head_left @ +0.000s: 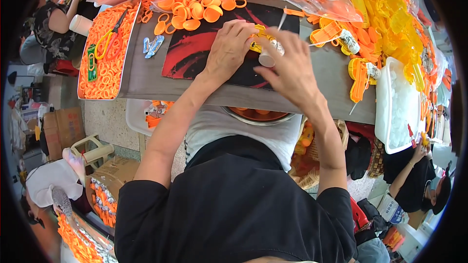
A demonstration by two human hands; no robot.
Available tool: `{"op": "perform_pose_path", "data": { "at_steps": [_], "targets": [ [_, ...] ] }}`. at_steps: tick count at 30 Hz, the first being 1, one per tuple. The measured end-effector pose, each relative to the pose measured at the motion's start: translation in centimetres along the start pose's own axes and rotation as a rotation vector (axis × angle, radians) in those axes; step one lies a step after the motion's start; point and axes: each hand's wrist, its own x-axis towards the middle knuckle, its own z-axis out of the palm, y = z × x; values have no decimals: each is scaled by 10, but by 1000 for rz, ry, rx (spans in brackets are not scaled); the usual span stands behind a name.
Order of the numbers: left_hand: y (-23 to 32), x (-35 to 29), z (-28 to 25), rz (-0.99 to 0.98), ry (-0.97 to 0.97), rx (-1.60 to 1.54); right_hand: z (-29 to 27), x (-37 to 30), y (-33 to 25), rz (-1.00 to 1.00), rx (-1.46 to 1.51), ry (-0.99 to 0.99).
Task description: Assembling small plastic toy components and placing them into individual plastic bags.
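Over the black and red mat point(187, 53), my left hand point(228, 51) is closed around a yellow plastic toy part point(258, 37), with its fingertips on the near-left side. A small bottle with a white round end point(266, 59) sits against that part, and its printed side is partly covered. My right hand point(292, 68) reaches over the bottle from the right. Its fingers are smeared by motion, so I cannot tell if they grip it. Past those fingers, a thin white stick point(282, 18) points up and away.
A white-rimmed tray of orange rings point(105, 80) lies left, with scissors point(116, 34) on top. Blue and white packets point(153, 47) lie nearby. Orange caps point(192, 12) pile up behind the mat. At right are an orange toy point(360, 79) and a white bin point(397, 129). Other people work nearby.
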Motion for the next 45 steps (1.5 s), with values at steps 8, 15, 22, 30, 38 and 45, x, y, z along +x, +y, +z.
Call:
{"op": "perform_pose_path", "data": {
  "at_steps": [8, 15, 22, 30, 38, 45],
  "targets": [
    [-3, 0, -1, -5, -61, -107, -25, 8, 33, 187, 352, 46],
    [0, 1, -2, -20, -54, -70, 17, 11, 72, 691, 740, 101],
    [33, 25, -21, 62, 56, -25, 27, 15, 68, 977, 1086, 105],
    [10, 39, -9, -14, -133, -438, 15, 18, 72, 478, 403, 230],
    [-11, 24, 12, -170, -107, -656, 23, 14, 92, 44, 130, 110],
    [-20, 15, 10, -88, -169, -488, 19, -24, 5, -127, -169, -45]
  ]
}}
